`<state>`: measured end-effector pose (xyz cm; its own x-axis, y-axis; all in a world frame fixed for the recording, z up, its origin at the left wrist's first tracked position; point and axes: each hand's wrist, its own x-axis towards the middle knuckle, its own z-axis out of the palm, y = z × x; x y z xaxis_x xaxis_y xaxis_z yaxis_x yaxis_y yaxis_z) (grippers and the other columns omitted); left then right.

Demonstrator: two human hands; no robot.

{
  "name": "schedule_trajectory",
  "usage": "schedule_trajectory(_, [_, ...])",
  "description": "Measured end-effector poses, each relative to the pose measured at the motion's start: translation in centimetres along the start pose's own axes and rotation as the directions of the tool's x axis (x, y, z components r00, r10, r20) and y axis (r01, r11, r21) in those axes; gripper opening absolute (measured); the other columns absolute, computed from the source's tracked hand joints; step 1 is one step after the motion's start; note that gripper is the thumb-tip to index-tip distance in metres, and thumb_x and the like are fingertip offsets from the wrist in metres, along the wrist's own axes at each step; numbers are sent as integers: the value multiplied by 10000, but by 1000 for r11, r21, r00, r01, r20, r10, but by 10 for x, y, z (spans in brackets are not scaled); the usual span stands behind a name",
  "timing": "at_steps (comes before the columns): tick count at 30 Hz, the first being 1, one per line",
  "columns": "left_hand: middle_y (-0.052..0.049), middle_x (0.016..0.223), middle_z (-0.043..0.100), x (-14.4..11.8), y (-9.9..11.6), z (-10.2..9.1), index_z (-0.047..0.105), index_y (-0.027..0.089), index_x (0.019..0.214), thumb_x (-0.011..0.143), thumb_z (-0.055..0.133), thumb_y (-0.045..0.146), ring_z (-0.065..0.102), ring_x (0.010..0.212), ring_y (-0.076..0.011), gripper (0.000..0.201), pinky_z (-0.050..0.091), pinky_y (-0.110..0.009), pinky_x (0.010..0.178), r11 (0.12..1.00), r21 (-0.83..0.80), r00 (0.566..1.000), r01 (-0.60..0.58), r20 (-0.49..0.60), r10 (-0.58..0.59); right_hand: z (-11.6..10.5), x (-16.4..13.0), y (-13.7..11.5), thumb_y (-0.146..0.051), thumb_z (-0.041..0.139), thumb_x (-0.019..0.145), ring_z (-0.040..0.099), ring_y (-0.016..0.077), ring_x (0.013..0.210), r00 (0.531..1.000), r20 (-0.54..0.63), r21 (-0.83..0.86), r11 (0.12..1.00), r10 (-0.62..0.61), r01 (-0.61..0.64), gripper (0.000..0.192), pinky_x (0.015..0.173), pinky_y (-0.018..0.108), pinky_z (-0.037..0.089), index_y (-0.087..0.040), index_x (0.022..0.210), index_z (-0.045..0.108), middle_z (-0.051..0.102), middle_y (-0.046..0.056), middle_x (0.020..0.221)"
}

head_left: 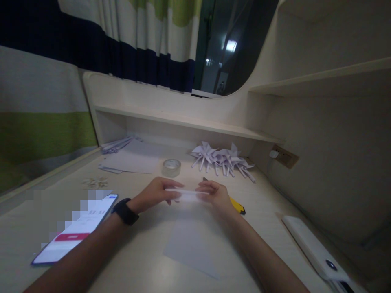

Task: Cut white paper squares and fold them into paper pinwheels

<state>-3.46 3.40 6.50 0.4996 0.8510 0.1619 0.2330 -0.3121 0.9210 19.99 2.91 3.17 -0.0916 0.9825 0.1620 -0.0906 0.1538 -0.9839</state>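
A sheet of white paper (187, 192) is held level between my two hands, seen nearly edge-on as a thin bright strip. My left hand (155, 191), with a black band on its wrist, pinches the left end. At the other end, the fingers of my right hand (215, 196) are closed on the paper. Another white paper piece (191, 248) lies on the desk just below. Partly hidden behind my right hand is a yellow utility knife (237, 206). A roll of clear tape (171, 167) lies beyond my hands.
Several white paper pinwheels (218, 156) are heaped at the back. White paper sheets (134, 156) lie back left, with small pale bits (95, 182) nearer. A lit phone (73, 232) is at left. A white device (311, 244) lies at right, below a wall socket (284, 156).
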Motion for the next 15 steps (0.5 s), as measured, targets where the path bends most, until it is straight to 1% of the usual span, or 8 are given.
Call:
schedule_trajectory(4, [-81, 715, 717, 2, -2, 1, 734, 107, 895, 773, 648, 314, 616, 540, -128, 255, 476, -206, 491, 998, 49, 998, -48, 44, 46, 0, 1, 0, -242, 847, 461, 680, 209, 652, 998, -48, -8, 1000, -27, 27, 500, 586, 305, 532, -175, 918, 655, 735, 62, 775])
schedule_trajectory(8, [-104, 788, 725, 3, -5, 2, 714, 102, 964, 807, 610, 357, 664, 602, -166, 317, 490, -213, 474, 999, 28, 999, -28, 41, 27, 1, 0, -1, -231, 844, 471, 673, 190, 627, 996, -85, 0, 999, -39, 39, 513, 587, 291, 525, -174, 939, 641, 734, 52, 757])
schedule_trajectory(11, [-103, 775, 723, 3, -6, 3, 708, 102, 979, 827, 589, 373, 674, 599, -170, 333, 482, -202, 454, 999, 38, 997, -36, 66, 33, 0, 1, -1, -237, 843, 485, 672, 183, 620, 996, -81, -2, 999, -45, 45, 512, 572, 279, 526, -170, 949, 637, 734, 51, 751])
schedule_trajectory(15, [-102, 759, 719, 3, -6, 1, 701, 97, 997, 839, 579, 380, 677, 604, -170, 346, 486, -202, 459, 998, 26, 995, -54, 88, 51, -4, 1, -3, -268, 840, 505, 678, 192, 618, 999, -35, 17, 1000, -21, 22, 518, 547, 292, 548, -168, 967, 630, 738, 55, 773])
